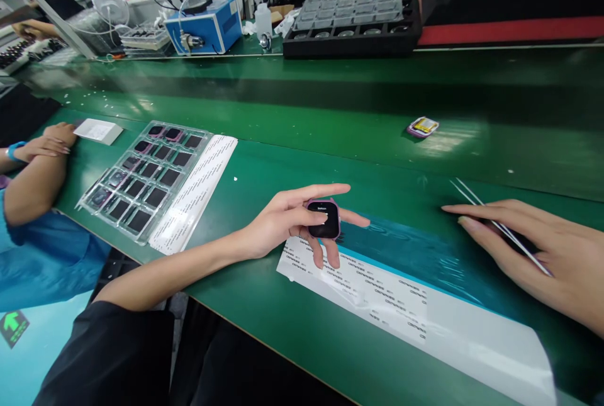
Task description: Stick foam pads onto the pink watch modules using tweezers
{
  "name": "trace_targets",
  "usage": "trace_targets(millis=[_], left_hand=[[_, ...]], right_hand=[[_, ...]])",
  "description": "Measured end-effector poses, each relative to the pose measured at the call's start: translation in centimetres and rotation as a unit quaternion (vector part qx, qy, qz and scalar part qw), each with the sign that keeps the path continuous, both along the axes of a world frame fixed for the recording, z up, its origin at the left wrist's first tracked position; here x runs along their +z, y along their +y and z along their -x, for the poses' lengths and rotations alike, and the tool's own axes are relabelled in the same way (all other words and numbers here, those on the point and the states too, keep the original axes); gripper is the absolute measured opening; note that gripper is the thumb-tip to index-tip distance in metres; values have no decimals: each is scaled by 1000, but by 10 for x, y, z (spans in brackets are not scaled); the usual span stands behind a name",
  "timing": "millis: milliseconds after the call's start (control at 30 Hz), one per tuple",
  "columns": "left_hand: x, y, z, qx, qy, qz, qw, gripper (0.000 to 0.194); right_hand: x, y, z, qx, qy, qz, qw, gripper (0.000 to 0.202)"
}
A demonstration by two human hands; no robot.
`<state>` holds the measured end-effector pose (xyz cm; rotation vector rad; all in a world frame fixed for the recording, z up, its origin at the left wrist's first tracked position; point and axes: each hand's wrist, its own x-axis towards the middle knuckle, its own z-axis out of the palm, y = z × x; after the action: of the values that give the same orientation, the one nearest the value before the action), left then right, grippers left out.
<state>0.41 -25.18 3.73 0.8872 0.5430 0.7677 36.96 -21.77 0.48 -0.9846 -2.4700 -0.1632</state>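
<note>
Clear plastic forms the tray (123, 160) of dark squares at nine o'clock on the green worktop (255, 311). Just off centre, toward five o'clock, the left hand (278, 220) has its grip clamped on the watch (323, 228): rounded corners, purple rim, black screen with tiny pale lettering, thumb across it. A printed white sheet (472, 324) edged with blue film runs toward four. An open purple case (423, 127) lies at two. At three to four, the right hand (533, 242) grips slim tweezers (519, 243), tips apart.
</note>
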Motion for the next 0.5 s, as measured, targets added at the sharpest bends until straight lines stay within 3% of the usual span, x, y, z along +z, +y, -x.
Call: trace_targets(millis=[500], left_hand=[[-1, 1, 0, 4, -2, 1, 1000, 64]], right_hand=[[0, 0, -1, -3, 3, 4, 1000, 37]])
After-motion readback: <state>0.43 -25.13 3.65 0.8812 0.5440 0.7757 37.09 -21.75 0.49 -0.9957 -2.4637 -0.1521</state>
